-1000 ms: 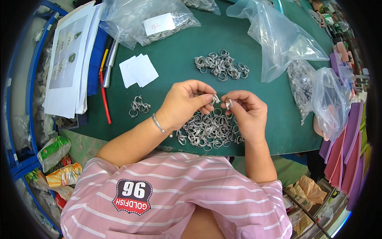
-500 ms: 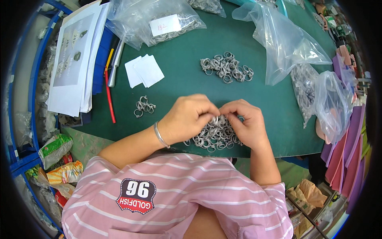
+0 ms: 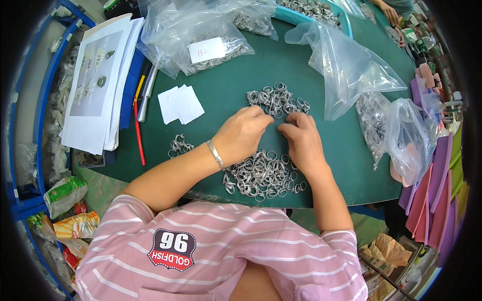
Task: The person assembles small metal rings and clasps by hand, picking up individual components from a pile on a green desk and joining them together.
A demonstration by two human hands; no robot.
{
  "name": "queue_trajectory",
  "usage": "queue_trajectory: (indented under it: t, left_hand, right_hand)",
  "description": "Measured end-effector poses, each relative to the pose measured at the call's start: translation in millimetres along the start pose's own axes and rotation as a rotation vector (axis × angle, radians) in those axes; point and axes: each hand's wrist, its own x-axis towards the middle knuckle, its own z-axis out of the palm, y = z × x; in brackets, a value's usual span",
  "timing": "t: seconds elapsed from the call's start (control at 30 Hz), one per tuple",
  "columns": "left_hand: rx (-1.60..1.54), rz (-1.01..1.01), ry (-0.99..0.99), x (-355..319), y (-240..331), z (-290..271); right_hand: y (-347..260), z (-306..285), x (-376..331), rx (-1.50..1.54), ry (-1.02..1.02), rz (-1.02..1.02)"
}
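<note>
My left hand (image 3: 243, 134), a silver bangle on its wrist, is over the green table (image 3: 221, 90) with its fingers pinched together. Facing it is my right hand (image 3: 303, 143), its fingers curled in toward the thumb. Whatever either hand holds is hidden or too small to name. Both sets of fingertips are just nearer me than a pile of small grey metal rings (image 3: 277, 99). Between my forearms, close to the table's front edge, lies a larger pile of the same rings (image 3: 263, 175). A small cluster of rings (image 3: 179, 145) rests left of my left wrist.
White paper slips (image 3: 187, 104) lie far left of my hands, near a red-and-yellow stick (image 3: 138, 123). Clear bags of rings (image 3: 221, 55) stand behind. An open plastic bag (image 3: 346, 70) and a filled bag (image 3: 372, 120) lie right. Another person's hand (image 3: 390, 14) shows far right.
Both hands have moved away from me, from the near pile to beside the far pile. The near pile is now uncovered. The view has shifted slightly.
</note>
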Motion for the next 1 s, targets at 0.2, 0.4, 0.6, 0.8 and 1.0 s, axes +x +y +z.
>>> queue_trajectory:
  t: [0.2, 0.4, 0.6, 0.8, 1.0]
  left_hand:
    - [0.227, -0.043, -0.096, 16.6, -1.3, 23.2]
    - [0.248, -0.036, -0.072, 18.4, -1.8, 24.5]
    - [0.212, 0.021, -0.017, 4.5, -8.4, 14.8]
    - [-0.403, -0.480, -0.183, -2.1, 16.9, -16.6]
    - [-1.046, -0.699, -0.029, -17.0, 26.3, -19.7]
  right_hand:
    - [-8.5, -4.2, -21.5, 0.265, 0.075, 0.386]
    - [-6.8, 10.6, -18.3, -0.037, 0.084, 0.362]
    - [-5.5, 12.3, -9.6, 0.040, 0.079, 0.405]
    - [-11.3, 7.7, -11.5, 0.382, 0.080, 0.434]
    - [-31.0, 4.1, -22.4, 0.791, 0.116, 0.462]
